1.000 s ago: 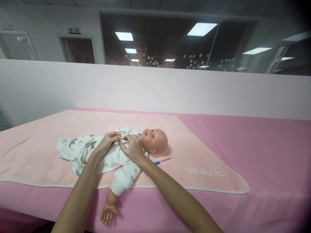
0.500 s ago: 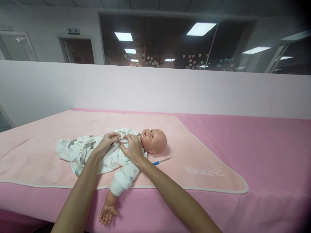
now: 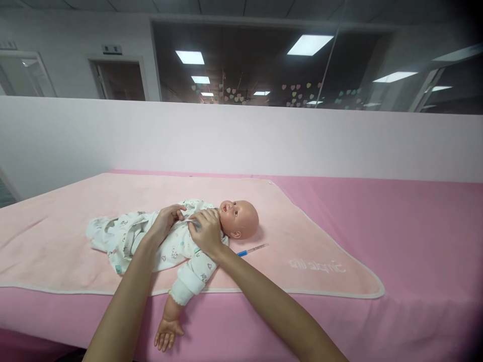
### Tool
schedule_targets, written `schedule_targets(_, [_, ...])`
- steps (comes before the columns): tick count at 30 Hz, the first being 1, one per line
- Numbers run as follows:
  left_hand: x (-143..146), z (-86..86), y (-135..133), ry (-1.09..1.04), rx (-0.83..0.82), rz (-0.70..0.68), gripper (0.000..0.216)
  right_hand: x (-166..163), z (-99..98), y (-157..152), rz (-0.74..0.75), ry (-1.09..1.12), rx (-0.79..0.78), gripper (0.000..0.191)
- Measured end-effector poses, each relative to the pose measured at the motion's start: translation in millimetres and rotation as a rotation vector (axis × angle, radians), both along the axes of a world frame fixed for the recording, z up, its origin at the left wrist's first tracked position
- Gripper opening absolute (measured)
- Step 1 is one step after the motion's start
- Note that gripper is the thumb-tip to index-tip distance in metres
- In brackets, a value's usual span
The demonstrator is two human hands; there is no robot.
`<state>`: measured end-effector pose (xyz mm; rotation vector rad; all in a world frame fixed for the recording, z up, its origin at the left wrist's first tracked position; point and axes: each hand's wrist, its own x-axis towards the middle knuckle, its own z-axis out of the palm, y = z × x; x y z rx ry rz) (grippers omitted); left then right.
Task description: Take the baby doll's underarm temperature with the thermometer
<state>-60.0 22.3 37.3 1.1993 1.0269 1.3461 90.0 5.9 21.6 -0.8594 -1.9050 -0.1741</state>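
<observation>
A baby doll (image 3: 241, 219) lies on its back, head to the right, dressed in a white printed outfit (image 3: 175, 249). My left hand (image 3: 168, 221) rests on the doll's chest with fingers curled at the front of the cloth. At the upper chest, close to the chin, my right hand (image 3: 207, 230) is closed on the outfit's fabric. A small strip of cloth is stretched between the two hands. The fingertips are partly hidden. Beside the doll's head lies a thermometer (image 3: 252, 250) with a blue end, touched by neither hand.
Under the doll spreads a peach mat (image 3: 320, 246) with white edging and lettering, over a pink table cover (image 3: 415, 241). The doll's near arm (image 3: 169, 322) hangs past the mat's front edge. A low white partition (image 3: 264, 141) stands behind the table.
My right hand's fingers have curled in tighter on the cloth, and my left fingers have drawn in slightly. The doll and the thermometer stay in place.
</observation>
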Motion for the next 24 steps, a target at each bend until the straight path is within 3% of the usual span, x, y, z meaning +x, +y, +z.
schedule_targets(4, [-3.7, 4.0, 0.4, 0.068, -0.015, -0.012, 0.023, 1.1, -0.4, -2.3, 0.034, -0.104, 0.071, 0.009])
schedule_targets(9, [-39.8, 10.2, -12.8, 0.337, -0.07, -0.155, 0.021, 2.9, -1.5, -3.6, 0.023, -0.136, 0.123, 0.01])
schedule_targets(13, [-62.9, 4.0, -21.4, 0.322, -0.087, -0.202, 0.031, 2.5, 2.2, -10.0, 0.033, -0.245, 0.233, 0.017])
schedule_targets(18, [-62.3, -4.7, -19.7, 0.262, -0.029, -0.249, 0.041, -16.2, 6.8, -11.9, 0.179, -0.527, 0.431, 0.021])
schedule_targets(21, [-61.3, -8.6, -17.7, 0.209, -0.013, -0.221, 0.047, -34.9, 7.3, -2.9, 0.167, -0.571, 0.411, 0.019])
schedule_targets(24, [-62.1, -10.9, -17.9, 0.172, 0.014, -0.187, 0.05, -46.4, 7.6, 3.4, 0.136, -0.507, 0.293, 0.013])
